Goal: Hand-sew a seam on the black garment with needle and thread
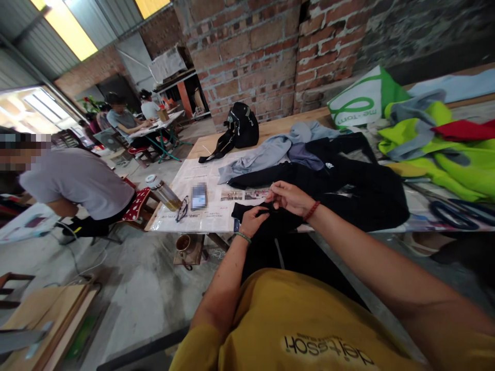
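Note:
Black cloth (285, 222) lies at the table's near edge, bunched under both of my hands. My left hand (253, 222) is closed on it, fingertips pressed to the fabric. Just above and to the right, my right hand (291, 198) has its thumb and fingers pinched together; whatever is between them is too small to make out. Beyond my hands a black garment (356, 188) spreads over the table, with a light grey garment (257, 159) behind it. A phone (199, 197) and glasses (182, 208) lie left of my hands.
The newspaper-covered table (211, 219) also bears a steel-topped flask (162, 190), a black bag (244, 126), large scissors (454, 214), neon-yellow clothes (460, 167) and a green-white bag (367, 100). A mug (185, 244) stands below. A person (79, 178) sits at the left.

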`<action>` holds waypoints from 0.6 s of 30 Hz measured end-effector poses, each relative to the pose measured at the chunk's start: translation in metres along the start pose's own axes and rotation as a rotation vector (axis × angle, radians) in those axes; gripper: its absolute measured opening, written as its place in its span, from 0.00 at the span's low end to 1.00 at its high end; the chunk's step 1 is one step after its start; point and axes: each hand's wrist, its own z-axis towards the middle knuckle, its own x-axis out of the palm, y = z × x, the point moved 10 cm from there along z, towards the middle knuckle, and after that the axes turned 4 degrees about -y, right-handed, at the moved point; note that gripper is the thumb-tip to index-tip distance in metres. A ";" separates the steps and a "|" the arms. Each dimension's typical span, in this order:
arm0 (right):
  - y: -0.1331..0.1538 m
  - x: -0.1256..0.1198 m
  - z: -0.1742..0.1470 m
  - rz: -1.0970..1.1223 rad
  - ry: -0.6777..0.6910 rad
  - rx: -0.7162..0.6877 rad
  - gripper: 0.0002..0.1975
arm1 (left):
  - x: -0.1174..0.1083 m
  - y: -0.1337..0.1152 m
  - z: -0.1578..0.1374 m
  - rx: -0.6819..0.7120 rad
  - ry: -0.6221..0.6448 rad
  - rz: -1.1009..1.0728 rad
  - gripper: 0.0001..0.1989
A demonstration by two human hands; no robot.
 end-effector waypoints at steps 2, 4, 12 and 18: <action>0.002 0.006 0.001 0.084 0.038 0.051 0.09 | -0.001 0.000 -0.001 0.003 -0.005 -0.007 0.11; 0.013 -0.004 0.007 0.056 -0.040 -0.010 0.09 | -0.002 0.003 -0.001 -0.030 -0.016 -0.012 0.12; 0.108 -0.069 0.005 -0.715 -0.414 -0.553 0.04 | -0.004 0.009 -0.003 -0.116 -0.043 -0.091 0.12; 0.171 -0.100 -0.016 -1.076 -0.604 -0.733 0.07 | -0.003 0.008 -0.003 -0.135 -0.032 -0.134 0.12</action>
